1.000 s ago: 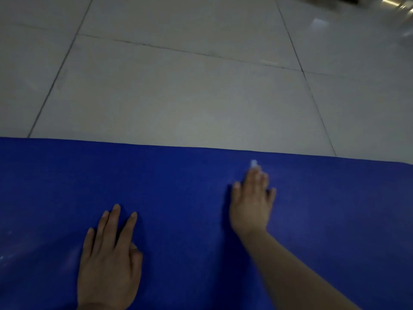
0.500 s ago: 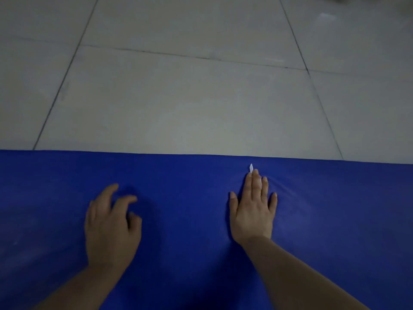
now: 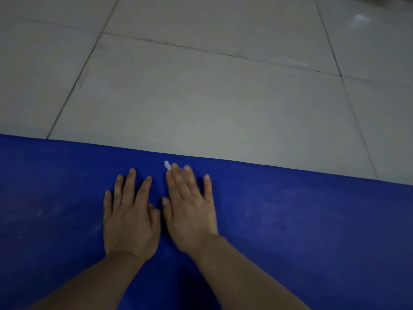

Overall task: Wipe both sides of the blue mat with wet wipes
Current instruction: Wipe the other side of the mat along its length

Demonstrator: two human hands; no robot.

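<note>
Head view: the right hand [image 3: 190, 209] lies flat, fingers straight, pressing a mostly hidden wet wipe [image 3: 167, 164] onto the blue mat [image 3: 312, 220], likely to scrub. The left hand [image 3: 130, 218], flat and empty beside it, probably steadies the mat on the tiled floor [image 3: 201, 97].

The mat [image 3: 312, 231] lay flat and bare to either side of the hands, left [image 3: 130, 217] and right [image 3: 190, 211], which sat just beside each other and blocked only its middle. Beyond the mat's far edge the tiled floor [image 3: 201, 104] stretched open.
</note>
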